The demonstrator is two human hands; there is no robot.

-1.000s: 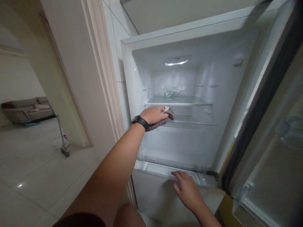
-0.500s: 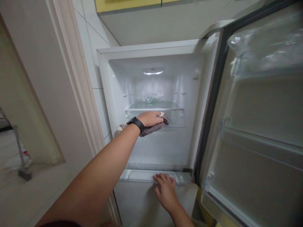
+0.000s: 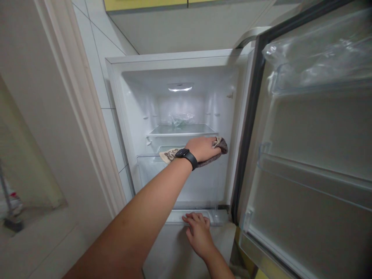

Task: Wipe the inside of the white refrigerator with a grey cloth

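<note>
My left hand (image 3: 202, 148), with a black watch on its wrist, is closed round a grey-brown cloth (image 3: 223, 145). A pale patterned end of the cloth hangs out behind the wrist. The hand presses the cloth at the right end of the lower glass shelf (image 3: 147, 156) inside an open fridge (image 3: 174, 62). Lower down, my right hand (image 3: 199, 232) rests its slightly bent, parted fingers on the front rim of the clear drawer (image 3: 177, 217) at the fridge's bottom. That hand holds nothing I can see.
A clear crumpled plastic bag (image 3: 180, 119) lies on the upper glass shelf (image 3: 186, 131). The fridge door (image 3: 314, 135) stands open on the right, with clear door bins (image 3: 308, 174) and plastic wrap (image 3: 319, 58). A door frame (image 3: 75, 97) borders the left side.
My left hand has moved with the cloth to the right along the lower shelf, up to its right end. My right hand stays at the drawer rim. The view has shifted slightly right.
</note>
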